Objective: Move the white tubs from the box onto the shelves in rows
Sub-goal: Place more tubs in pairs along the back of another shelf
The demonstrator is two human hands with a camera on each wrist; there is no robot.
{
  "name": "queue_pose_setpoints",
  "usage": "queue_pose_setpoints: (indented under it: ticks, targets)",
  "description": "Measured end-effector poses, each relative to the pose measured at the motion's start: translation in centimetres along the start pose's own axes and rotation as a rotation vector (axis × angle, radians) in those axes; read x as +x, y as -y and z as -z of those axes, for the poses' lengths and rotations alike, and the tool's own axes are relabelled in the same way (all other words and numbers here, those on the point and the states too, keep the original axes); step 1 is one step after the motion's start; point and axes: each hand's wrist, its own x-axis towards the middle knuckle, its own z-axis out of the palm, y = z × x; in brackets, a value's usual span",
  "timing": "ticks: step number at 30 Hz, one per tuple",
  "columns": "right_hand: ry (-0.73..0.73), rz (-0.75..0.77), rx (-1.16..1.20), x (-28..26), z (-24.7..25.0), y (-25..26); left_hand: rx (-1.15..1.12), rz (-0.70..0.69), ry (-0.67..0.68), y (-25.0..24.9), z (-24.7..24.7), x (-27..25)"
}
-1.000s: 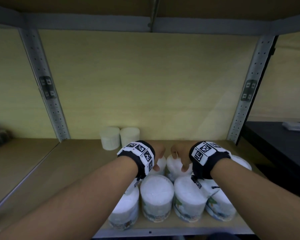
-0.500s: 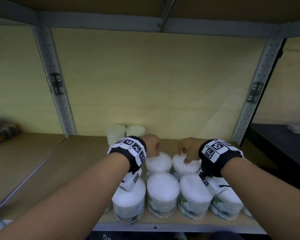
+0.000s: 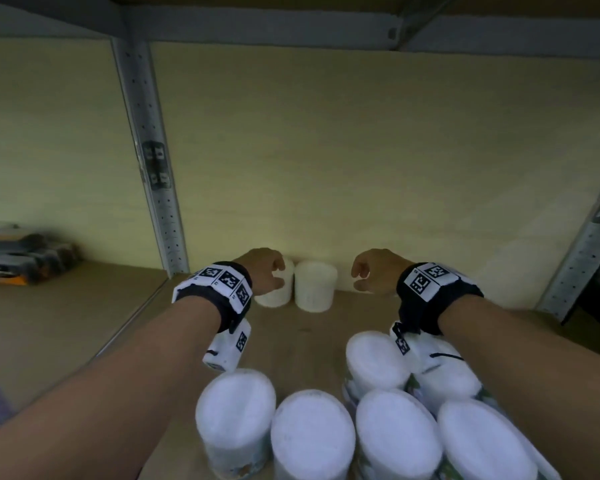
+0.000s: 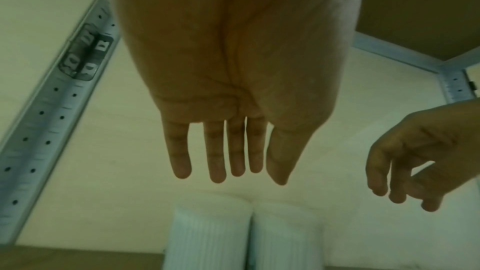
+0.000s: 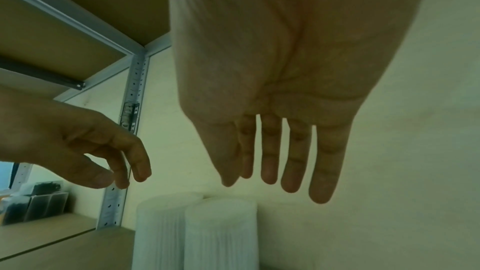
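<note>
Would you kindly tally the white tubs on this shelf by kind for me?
Labelled tubs at the front: 6 in view
Plain ribbed tubs at the back: 2
Total: 8 in view

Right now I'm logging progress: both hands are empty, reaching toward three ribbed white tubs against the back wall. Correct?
Not quite: two ribbed white tubs stand against the back wall, not three, as the head view shows. The left hand and right hand are indeed empty, reaching toward them.
</note>
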Motion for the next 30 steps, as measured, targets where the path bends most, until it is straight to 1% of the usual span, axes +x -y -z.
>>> queue_pose_setpoints:
  ticks: [6, 13, 20, 24, 27, 30]
  targets:
    - [0.043, 0.026, -0.064, 5.5, -1.1, 2.9, -0.016, 0.041, 0.005, 3.3, 0.0, 3.3]
    - [0.115, 0.005, -0.207, 9.4, -2.6, 4.4, -0.016, 0.038, -0.010, 4.0, -1.6, 6.3]
    - [0.133, -0.013, -0.348, 10.4, -3.4, 5.0, -0.033, 0.033, -0.024, 4.3, -2.8, 7.0]
    - [0.168, -0.007, -0.358, 10.5, -3.0, 5.2, -0.027, 0.023, -0.020, 4.5, -2.8, 6.8]
    - [0.186, 0.030, -0.377, 10.3, -2.7, 5.3, -0.017, 0.023, -0.020, 4.6, -2.8, 6.8]
    - [0.202, 0.058, -0.339, 10.1, -2.4, 5.4, -0.016, 0.023, -0.013, 4.6, -2.9, 6.8]
